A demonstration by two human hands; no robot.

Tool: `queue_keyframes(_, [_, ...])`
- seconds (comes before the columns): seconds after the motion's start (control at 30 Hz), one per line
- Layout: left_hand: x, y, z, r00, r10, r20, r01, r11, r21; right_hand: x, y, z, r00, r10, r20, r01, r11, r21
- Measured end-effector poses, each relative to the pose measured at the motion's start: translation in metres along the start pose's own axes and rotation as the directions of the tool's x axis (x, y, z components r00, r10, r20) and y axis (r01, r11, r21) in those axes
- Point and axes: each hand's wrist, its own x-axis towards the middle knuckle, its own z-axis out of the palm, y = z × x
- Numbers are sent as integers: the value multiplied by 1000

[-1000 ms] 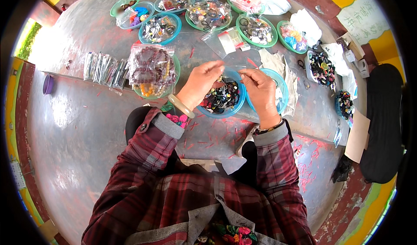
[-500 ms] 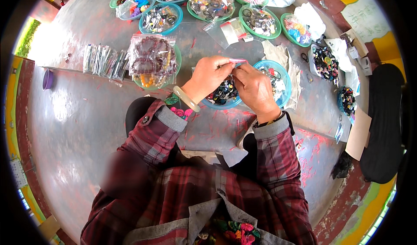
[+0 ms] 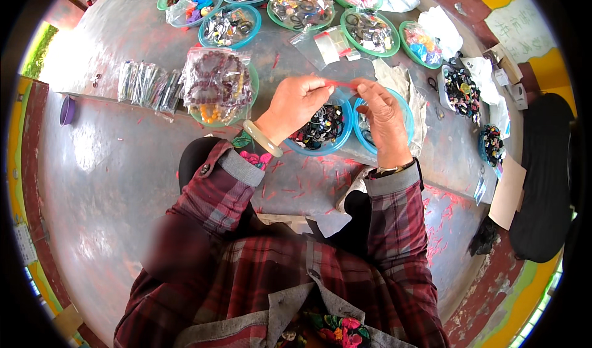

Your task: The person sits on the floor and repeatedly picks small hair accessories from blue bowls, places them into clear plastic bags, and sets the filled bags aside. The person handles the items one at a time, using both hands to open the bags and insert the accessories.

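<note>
Head: blue basin [image 3: 320, 149] holds dark trinkets [image 3: 319, 128].

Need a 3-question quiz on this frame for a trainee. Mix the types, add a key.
1. Multiple choice. Where is the pale bangle?
(a) on the left wrist
(b) on the right wrist
(c) inside a green bowl

2. True or false. The purple container is to the right of the bagged dark beads.

3. Short answer. What runs between the fingertips of the left hand and the right hand?

Key
1. a
2. False; it is to their left, near the picture's left side.
3. A thin red strip.
</note>
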Motion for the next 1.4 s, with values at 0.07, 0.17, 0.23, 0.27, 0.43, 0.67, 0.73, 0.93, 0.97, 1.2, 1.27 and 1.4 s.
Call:
queue_keyframes(0.07, [0, 2, 0, 999, -21, 29, 21, 1000, 1, 2, 8, -2, 998, 13, 55, -16, 999, 51])
queue_keyframes(0.17, [0, 2, 1, 999, -32, 39, 32, 999, -3, 3, 11, 2, 999, -54, 4, 54, 997, 61])
queue_keyframes(0.23, [0, -1, 1, 998, -53, 45, 56, 997, -51, 1, 8, 8, 994, -105, -12, 105, 994, -24])
queue_keyframes(0.27, [0, -3, 0, 996, -73, 52, 78, 992, -96, 0, 7, 10, 991, -130, -18, 129, 989, -67])
queue_keyframes(0.43, [3, 2, 0, 962, -254, 99, 272, 875, -400, 1, 10, 15, 918, -391, 65, 391, 866, -313])
queue_keyframes(0.67, [2, -7, -2, 968, -251, 22, 246, 925, -289, -4, 14, 30, 823, -539, 178, 544, 660, -518])
queue_keyframes(0.73, [1, -11, -3, 975, -221, 10, 214, 932, -291, -3, 13, 32, 821, -550, 151, 541, 668, -510])
queue_keyframes(0.93, [-1, -5, -4, 968, -249, 20, 246, 935, -254, 4, 18, 33, 881, -474, 14, 439, 803, -403])
queue_keyframes(0.97, [0, -4, -6, 968, -251, 18, 249, 946, -208, 5, 20, 33, 898, -440, -19, 404, 840, -362])
queue_keyframes(1.2, [2, 13, -31, 957, -288, -25, 289, 957, 19, 10, 24, 39, 911, -399, -104, 367, 900, -235])
queue_keyframes(1.27, [3, 13, -43, 963, -254, -89, 255, 967, 2, 11, 20, 43, 904, -399, -153, 367, 908, -201])
queue_keyframes(1.4, [3, 10, -66, 955, -221, -196, 200, 972, -119, 25, 38, 34, 935, -337, -113, 294, 912, -286])
